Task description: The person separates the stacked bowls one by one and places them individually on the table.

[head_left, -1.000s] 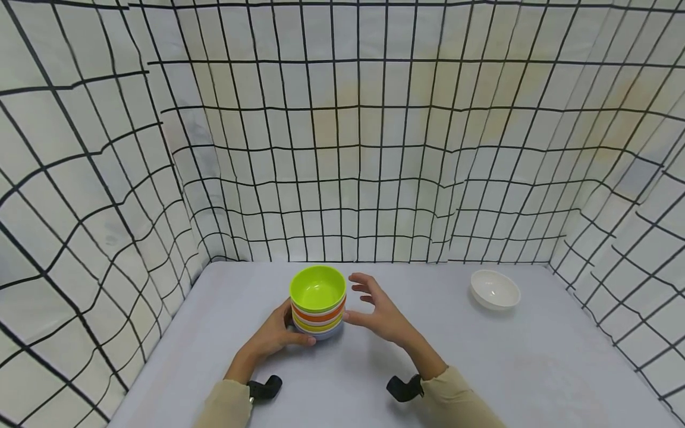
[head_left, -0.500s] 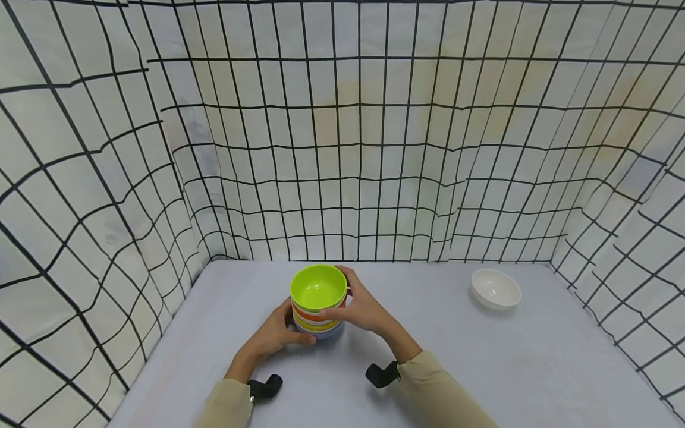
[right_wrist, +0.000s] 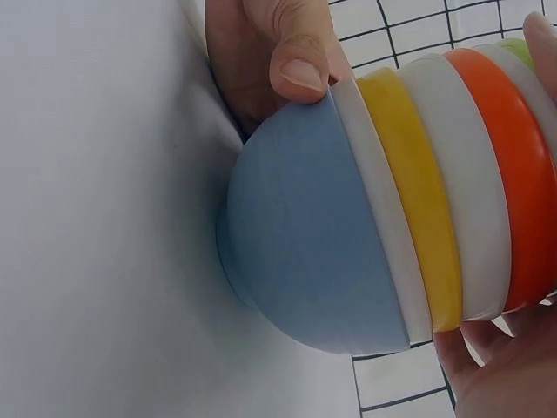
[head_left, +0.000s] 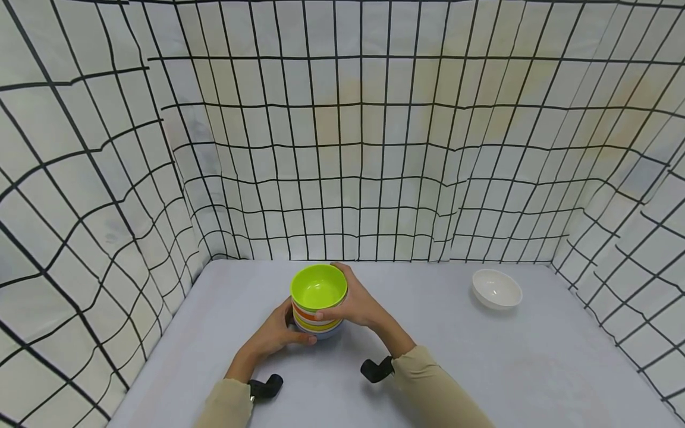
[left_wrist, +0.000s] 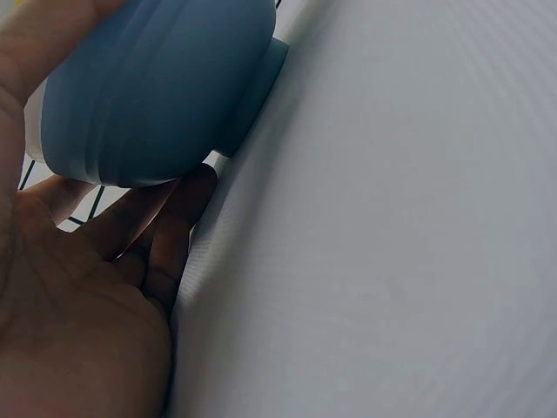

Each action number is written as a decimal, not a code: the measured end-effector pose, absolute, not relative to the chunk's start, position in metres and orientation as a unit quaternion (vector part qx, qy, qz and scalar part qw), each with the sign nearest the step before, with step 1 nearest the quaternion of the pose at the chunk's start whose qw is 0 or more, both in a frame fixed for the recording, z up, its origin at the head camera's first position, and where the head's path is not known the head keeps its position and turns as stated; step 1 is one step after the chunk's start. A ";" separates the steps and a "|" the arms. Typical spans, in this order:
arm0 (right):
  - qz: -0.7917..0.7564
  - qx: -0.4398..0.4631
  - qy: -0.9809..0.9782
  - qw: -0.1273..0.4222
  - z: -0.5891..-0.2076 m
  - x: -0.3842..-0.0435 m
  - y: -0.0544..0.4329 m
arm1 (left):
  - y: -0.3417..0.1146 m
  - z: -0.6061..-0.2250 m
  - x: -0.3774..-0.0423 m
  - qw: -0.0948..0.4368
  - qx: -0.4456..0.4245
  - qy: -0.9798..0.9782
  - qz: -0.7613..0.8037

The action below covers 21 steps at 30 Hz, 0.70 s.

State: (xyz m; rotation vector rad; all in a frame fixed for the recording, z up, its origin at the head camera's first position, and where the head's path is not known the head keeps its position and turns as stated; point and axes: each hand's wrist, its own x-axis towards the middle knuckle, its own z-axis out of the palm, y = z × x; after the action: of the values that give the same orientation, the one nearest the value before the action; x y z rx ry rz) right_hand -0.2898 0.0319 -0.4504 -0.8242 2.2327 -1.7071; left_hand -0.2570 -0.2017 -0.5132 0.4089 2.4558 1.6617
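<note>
A stack of nested bowls stands on the white table between both hands. On top sits a lime-green bowl [head_left: 318, 286], its inside bare. Below it come an orange bowl [right_wrist: 509, 174], a yellow bowl [right_wrist: 418, 192] and white ones, down to a light blue bowl [right_wrist: 305, 226] on its foot. My left hand [head_left: 270, 334] grips the blue bowl from the left, thumb in front near its rim. From the right, my right hand [head_left: 360, 303] grips the upper bowls, thumb in front at the orange one and fingers behind.
A white bowl [head_left: 496, 289] sits apart at the back right of the table [head_left: 535, 368]. White cloth walls with a black grid [head_left: 342, 160] close off the back and both sides. A black wrist camera [head_left: 377, 370] shows below each hand.
The right hand has moved left from beside the stack and taken hold of its upper bowls. My left hand and the stack have stayed in place.
</note>
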 end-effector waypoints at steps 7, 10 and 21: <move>-0.593 -0.263 0.753 0.112 -0.453 -0.290 0.031 | -0.201 -0.512 -0.256 0.074 0.132 0.820 0.552; -0.600 -0.259 0.749 0.112 -0.454 -0.289 0.031 | -0.201 -0.512 -0.256 0.073 0.132 0.820 0.552; -0.602 -0.259 0.748 0.103 -0.455 -0.288 0.030 | -0.202 -0.514 -0.257 0.074 0.137 0.818 0.554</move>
State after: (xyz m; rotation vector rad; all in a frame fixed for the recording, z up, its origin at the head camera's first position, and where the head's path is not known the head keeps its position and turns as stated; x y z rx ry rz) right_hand -0.2879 0.0300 -0.4552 -0.7653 2.2063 -1.7773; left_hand -0.2568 -0.2019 -0.5138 0.4111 2.4564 1.6623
